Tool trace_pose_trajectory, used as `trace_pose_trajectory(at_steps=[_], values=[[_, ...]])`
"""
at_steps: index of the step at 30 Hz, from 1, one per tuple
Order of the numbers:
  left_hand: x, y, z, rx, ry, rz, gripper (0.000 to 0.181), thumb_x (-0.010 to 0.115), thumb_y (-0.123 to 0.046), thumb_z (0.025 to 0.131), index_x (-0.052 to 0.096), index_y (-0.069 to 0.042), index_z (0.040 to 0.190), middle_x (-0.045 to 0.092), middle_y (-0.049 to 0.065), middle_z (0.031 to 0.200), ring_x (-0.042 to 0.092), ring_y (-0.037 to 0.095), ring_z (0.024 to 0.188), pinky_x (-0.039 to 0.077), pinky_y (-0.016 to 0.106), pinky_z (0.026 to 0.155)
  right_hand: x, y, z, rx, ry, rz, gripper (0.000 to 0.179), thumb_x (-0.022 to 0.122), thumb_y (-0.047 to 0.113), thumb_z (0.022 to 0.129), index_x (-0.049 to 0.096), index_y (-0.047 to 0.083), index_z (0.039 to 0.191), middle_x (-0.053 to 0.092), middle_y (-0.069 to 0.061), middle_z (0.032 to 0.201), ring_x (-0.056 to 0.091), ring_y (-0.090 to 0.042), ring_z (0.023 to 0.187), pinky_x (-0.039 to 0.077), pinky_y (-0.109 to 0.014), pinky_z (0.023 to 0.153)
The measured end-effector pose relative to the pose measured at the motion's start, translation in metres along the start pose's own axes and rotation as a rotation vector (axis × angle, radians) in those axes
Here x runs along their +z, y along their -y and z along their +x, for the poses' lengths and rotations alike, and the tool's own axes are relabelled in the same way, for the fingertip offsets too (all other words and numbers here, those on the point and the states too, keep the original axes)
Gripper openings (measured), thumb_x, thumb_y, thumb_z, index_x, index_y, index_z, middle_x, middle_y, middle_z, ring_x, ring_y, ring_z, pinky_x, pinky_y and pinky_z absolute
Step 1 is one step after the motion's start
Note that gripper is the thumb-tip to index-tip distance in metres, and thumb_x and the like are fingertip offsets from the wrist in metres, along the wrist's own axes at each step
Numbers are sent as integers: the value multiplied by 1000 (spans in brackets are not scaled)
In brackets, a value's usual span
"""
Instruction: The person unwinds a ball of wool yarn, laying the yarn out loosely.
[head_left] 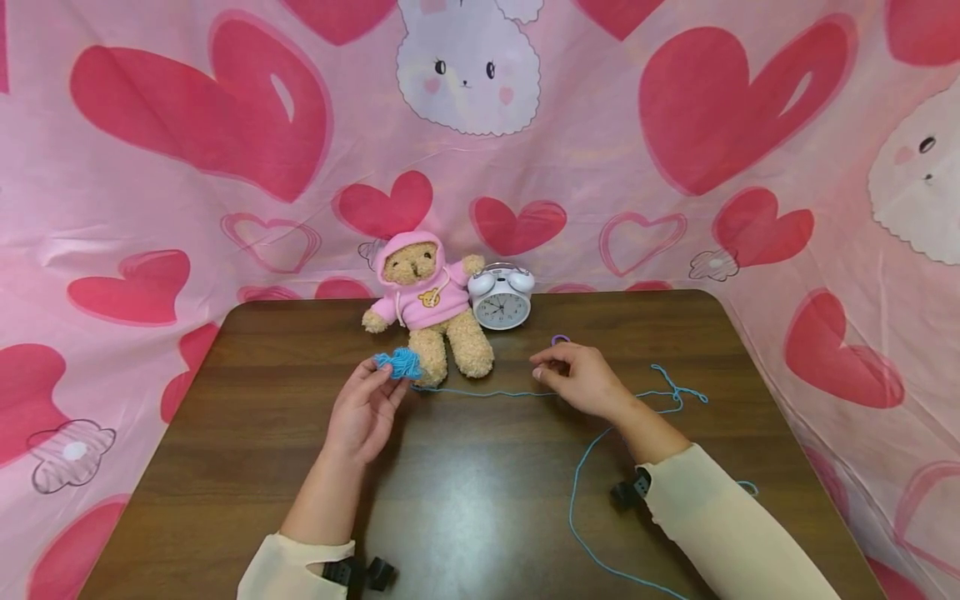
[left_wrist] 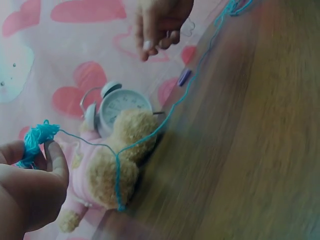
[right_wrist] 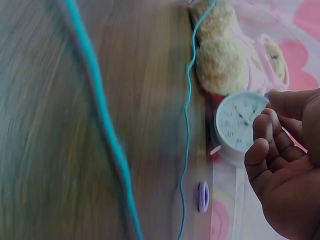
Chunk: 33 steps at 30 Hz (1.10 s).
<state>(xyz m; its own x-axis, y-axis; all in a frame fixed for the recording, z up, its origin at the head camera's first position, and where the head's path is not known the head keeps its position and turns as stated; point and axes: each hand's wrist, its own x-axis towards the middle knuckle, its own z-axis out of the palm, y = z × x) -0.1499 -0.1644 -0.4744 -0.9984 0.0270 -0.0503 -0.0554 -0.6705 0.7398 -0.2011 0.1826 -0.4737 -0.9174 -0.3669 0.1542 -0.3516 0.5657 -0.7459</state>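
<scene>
My left hand (head_left: 365, 417) pinches a small bundle of blue yarn (head_left: 401, 363) between thumb and fingers, in front of the teddy bear's legs. From this bundle (left_wrist: 41, 136) a thin strand runs past the bear in the left wrist view. My right hand (head_left: 581, 379) is over the back right of the table, its fingers loosely bent. In the right wrist view nothing shows between the fingers of this hand (right_wrist: 287, 175). A yarn strand (head_left: 487, 393) stretches across the table from beneath the bundle toward the right hand. A looser yarn tangle (head_left: 677, 395) lies beyond the right wrist.
A teddy bear (head_left: 427, 296) in a pink hoodie sits at the back beside a white alarm clock (head_left: 502, 308). Near the right hand lies a purple ring (right_wrist: 202, 196). Another yarn length (head_left: 573, 500) curves toward the front edge of the brown table (head_left: 465, 517). A pink heart-patterned cloth hangs behind.
</scene>
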Motion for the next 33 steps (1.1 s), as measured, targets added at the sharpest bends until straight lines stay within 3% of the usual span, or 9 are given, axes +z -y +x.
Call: trace_pose_trajectory(at_steps=[19,33], values=[[33,30,4,-75,10,-26,15,48,0,106,55,-13,103,65,0,101,67,13,100,53,34,100,45,33,18,-95,47,104,21,81,15,91,78,6,110,70,4,93,63,-10,80,53,-27,69],[44,43,5,-98,51,-69,18,50,2,104,57,-14,99,68,4,104,68,14,105,53,34,102,61,45,26,-159,29,102,13,82,15,89,79,14,101,68,7,89,61,-8,77,53,-27,68]])
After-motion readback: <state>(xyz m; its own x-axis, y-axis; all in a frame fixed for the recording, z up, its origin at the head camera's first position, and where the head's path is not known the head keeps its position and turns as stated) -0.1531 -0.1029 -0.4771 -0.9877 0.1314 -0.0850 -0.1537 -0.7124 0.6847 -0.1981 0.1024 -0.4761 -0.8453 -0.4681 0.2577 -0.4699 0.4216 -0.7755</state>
